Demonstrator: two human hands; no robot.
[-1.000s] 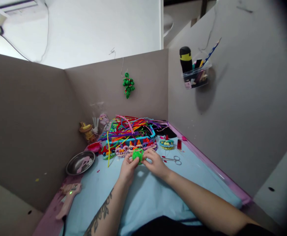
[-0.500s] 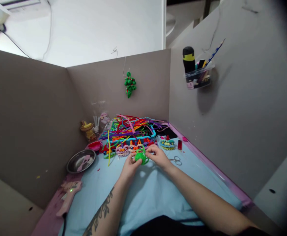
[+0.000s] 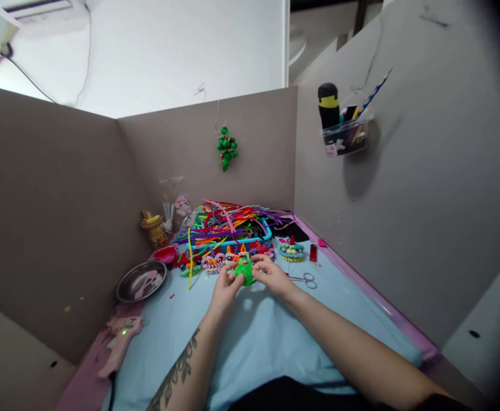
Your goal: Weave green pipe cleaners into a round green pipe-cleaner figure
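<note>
A bright green bundle of bent pipe cleaners (image 3: 244,275) is held up over the blue cloth. My left hand (image 3: 228,284) grips it from the left, with the thumb along its front. My right hand (image 3: 271,275) pinches its right side, the fingertips bent against the green strands. Just behind the bundle stand several finished pipe-cleaner figures (image 3: 214,262) in pink, orange and red. A blue and yellow figure (image 3: 291,252) sits past my right hand. Scissors (image 3: 305,280) lie flat beside my right wrist.
A blue tray (image 3: 268,230) heaped with colourful pipe cleaners (image 3: 228,220) is at the back. To the left are a metal bowl (image 3: 125,285) and a pink glue gun (image 3: 120,346) with a lit green light. Grey panels (image 3: 250,131) enclose the table; a clear box (image 3: 346,140) hangs right.
The loose green loops that stood out at the top and right of the bundle now lie closer in. My right hand has shifted slightly left against it.
</note>
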